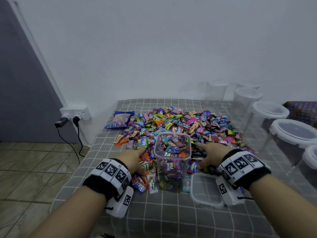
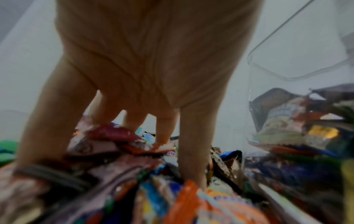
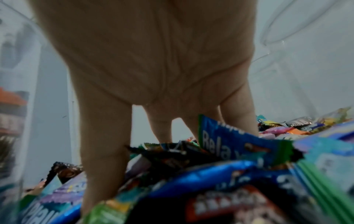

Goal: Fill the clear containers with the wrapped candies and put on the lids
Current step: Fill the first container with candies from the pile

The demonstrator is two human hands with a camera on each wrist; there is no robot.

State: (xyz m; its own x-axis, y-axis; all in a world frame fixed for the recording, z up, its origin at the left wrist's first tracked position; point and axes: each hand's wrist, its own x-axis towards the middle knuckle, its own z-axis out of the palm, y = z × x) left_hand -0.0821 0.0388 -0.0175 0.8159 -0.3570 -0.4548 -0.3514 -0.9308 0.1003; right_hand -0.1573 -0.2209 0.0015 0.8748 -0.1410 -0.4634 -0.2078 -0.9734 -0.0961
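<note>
The left hand's fingers [image 2: 166, 127] point down, spread and nearly straight, their tips sunk among the heap of small, brightly coloured wrapped candies [image 1: 180, 122]; no wrapper is visibly pinched. The left hand [image 1: 133, 158] lies palm-down on the near-left edge of that heap, just beside the tall, square, clear plastic container [image 1: 172, 162].

The right hand's fingers [image 3: 162, 127] are likewise spread and extended downward into the candies, a blue wrapper standing up against them; whether any candy is held underneath cannot be told. The right hand [image 1: 211, 154] rests palm-down on the heap just right of the container, so the container stands between the two hands, touched by neither as far as the head view shows.

The container is upright, open-topped and filled with candies to a little below its rim. Its square, clear lid with a white rim [image 1: 206, 190] lies flat on the grey checked cloth [image 1: 171, 217], near the right wrist. Both wrists wear black bands carrying white marker blocks.

Along the right edge stands a row of empty clear tubs with white-rimmed lids [image 1: 270, 109]. A blue sealed candy bag [image 1: 120, 120] lies at the heap's far-left corner.
</note>
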